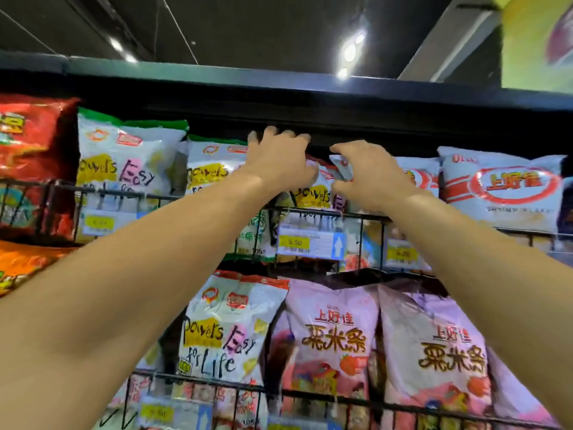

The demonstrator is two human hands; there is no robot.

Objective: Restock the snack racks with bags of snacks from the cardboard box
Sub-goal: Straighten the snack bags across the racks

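Note:
Both my arms reach up to the top wire rack [310, 212]. Between my hands stands a white snack bag with a red top edge [316, 190], set in the rack's middle section. My left hand [280, 159] grips the bag's upper left edge with curled fingers. My right hand [366, 172] pinches the bag's folded upper right corner. To the left stand two white bags with green tops [130, 156]. The cardboard box is out of view.
A red bag [34, 150] sits at far left and a white bag with a red oval logo [502, 187] at right. Below, a second wire rack [310, 395] holds a white bag and pink bags [335, 339]. Yellow price tags [294, 242] hang on the rack fronts. A dark shelf top [279, 88] runs above.

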